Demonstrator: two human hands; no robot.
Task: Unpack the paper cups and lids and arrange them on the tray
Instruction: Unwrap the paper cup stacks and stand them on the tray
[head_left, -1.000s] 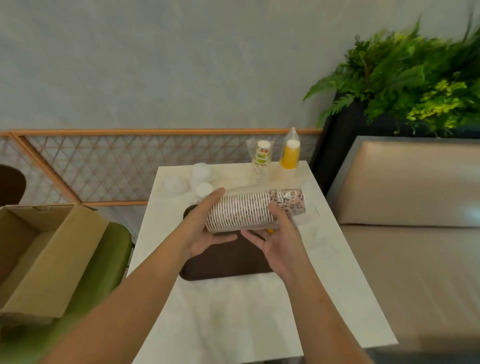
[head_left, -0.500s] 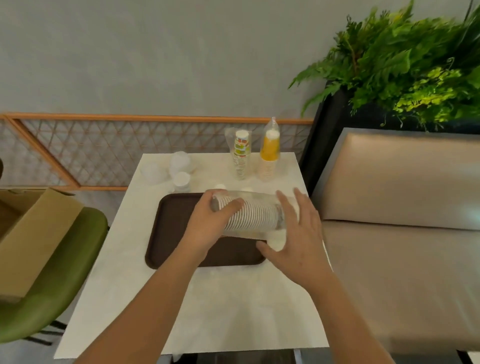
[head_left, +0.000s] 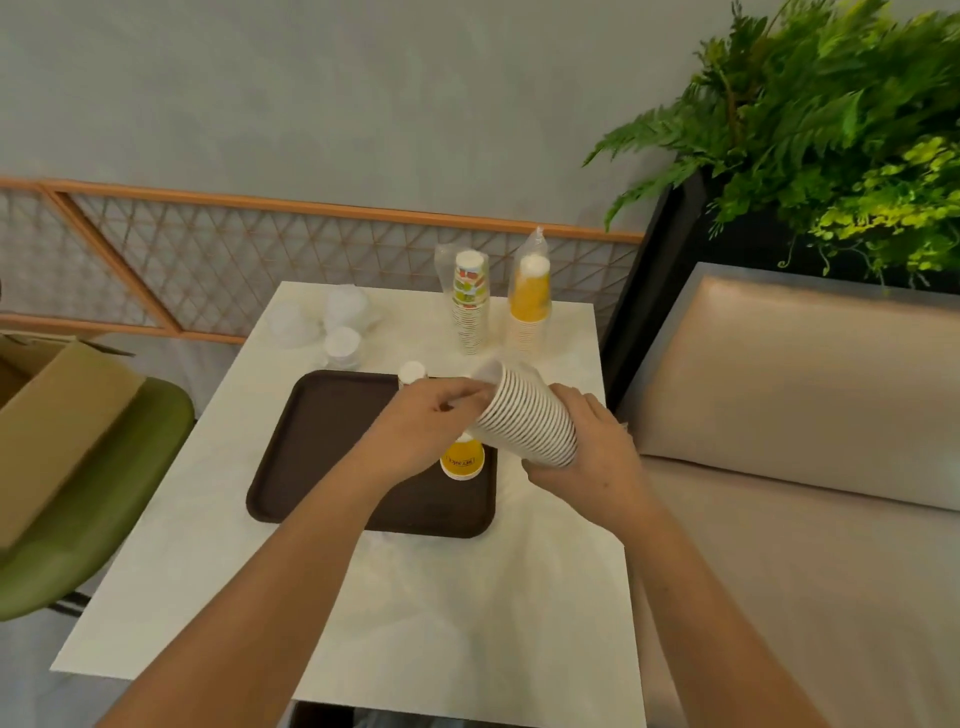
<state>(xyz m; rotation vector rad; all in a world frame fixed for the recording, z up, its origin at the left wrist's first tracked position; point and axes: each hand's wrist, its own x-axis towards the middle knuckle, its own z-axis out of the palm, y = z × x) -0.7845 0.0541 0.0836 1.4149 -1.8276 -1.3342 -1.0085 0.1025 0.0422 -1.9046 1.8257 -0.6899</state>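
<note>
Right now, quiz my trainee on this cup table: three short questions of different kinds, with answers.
1. True or false: the stack of paper cups in the right hand stands upright.
2. Which cup stands in plain view on the brown tray? A yellow cup, B blue cup, C black cup.
3. How many wrapped cup stacks stand behind the tray?
Key: 1 false, it is tilted. 2 A. 3 two, one multicoloured stack and one yellow stack.
</note>
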